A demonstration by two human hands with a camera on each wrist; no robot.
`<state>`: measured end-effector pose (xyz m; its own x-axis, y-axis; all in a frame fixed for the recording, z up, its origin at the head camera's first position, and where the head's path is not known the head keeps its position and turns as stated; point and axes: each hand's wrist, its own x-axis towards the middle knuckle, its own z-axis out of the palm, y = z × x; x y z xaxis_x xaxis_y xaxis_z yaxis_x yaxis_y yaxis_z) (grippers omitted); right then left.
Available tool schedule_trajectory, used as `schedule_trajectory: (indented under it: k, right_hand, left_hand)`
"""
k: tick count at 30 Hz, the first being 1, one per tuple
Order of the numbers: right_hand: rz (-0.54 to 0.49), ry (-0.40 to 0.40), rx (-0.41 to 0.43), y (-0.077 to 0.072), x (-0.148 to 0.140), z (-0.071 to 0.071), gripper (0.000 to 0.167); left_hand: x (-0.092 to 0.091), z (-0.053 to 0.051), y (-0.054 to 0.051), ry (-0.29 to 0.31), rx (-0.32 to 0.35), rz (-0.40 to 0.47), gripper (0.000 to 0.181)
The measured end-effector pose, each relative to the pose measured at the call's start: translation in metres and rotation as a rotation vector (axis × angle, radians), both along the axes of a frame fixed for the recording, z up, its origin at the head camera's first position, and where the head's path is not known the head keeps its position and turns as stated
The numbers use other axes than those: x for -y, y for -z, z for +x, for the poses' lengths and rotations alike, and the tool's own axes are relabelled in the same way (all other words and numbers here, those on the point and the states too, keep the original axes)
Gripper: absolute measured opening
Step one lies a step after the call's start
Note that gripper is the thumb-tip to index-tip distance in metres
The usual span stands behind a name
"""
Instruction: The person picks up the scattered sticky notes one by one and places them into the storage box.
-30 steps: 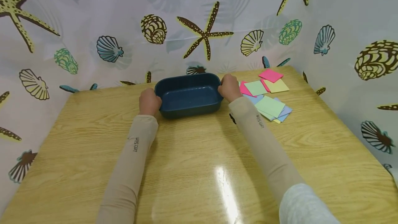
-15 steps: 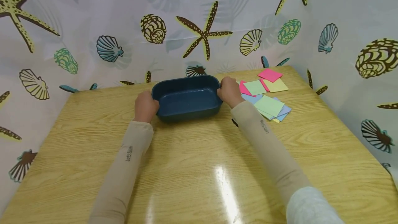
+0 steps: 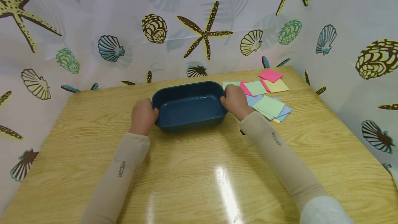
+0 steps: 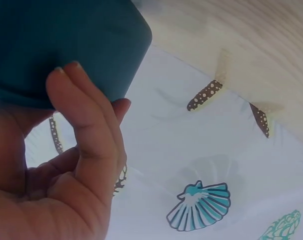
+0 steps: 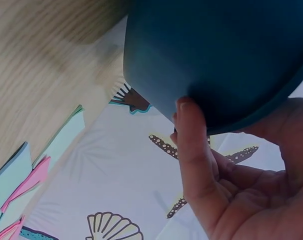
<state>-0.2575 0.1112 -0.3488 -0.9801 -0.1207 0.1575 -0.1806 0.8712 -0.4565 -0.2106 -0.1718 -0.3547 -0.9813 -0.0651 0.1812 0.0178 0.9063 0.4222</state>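
A dark blue oval-cornered tub (image 3: pixel 189 110), empty inside, is held by its two short ends. My left hand (image 3: pixel 143 116) grips the left end and my right hand (image 3: pixel 235 100) grips the right end. In the left wrist view, the fingers of the left hand (image 4: pixel 76 160) curl under the rim against the outer wall of the tub (image 4: pixel 91 45). The right wrist view has the right hand (image 5: pixel 231 175) pinching the rim, fingertips on the outside of the tub (image 5: pixel 206 55).
Sticky notes in green, pink, yellow and blue (image 3: pixel 269 106) lie spread on the wooden table (image 3: pixel 186 175) to the right of the tub. A cloth with starfish and shell prints (image 3: pixel 124 6) hangs behind the table and along its right side.
Both hands have drawn the tub nearer, down in the head view, and a green note behind its right end now shows more fully. The grip on both ends is unchanged.
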Motion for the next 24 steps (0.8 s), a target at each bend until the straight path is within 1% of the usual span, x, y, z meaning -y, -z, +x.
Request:
schedule_trajectory:
  k: [5, 10, 15, 19, 24]
  right_hand:
    - [0.006, -0.002, 0.012, 0.0, -0.005, 0.01, 0.035]
    - [0.016, -0.026, 0.018, 0.004, -0.012, 0.018, 0.038]
    - [0.023, -0.039, 0.019, 0.007, -0.016, 0.023, 0.04]
    - [0.027, -0.039, 0.02, 0.008, -0.018, 0.026, 0.039]
    - [0.022, -0.04, 0.019, 0.008, -0.019, 0.028, 0.038]
  left_hand:
    - [-0.004, 0.009, 0.0, 0.016, 0.035, -0.005, 0.016]
    - [-0.009, 0.014, 0.002, 0.025, 0.087, -0.001, 0.019]
    - [-0.013, 0.016, 0.004, 0.035, 0.095, -0.013, 0.017]
    - [-0.014, 0.018, 0.005, 0.035, 0.104, -0.025, 0.017]
    - [-0.015, 0.021, 0.006, 0.037, 0.091, -0.028, 0.015]
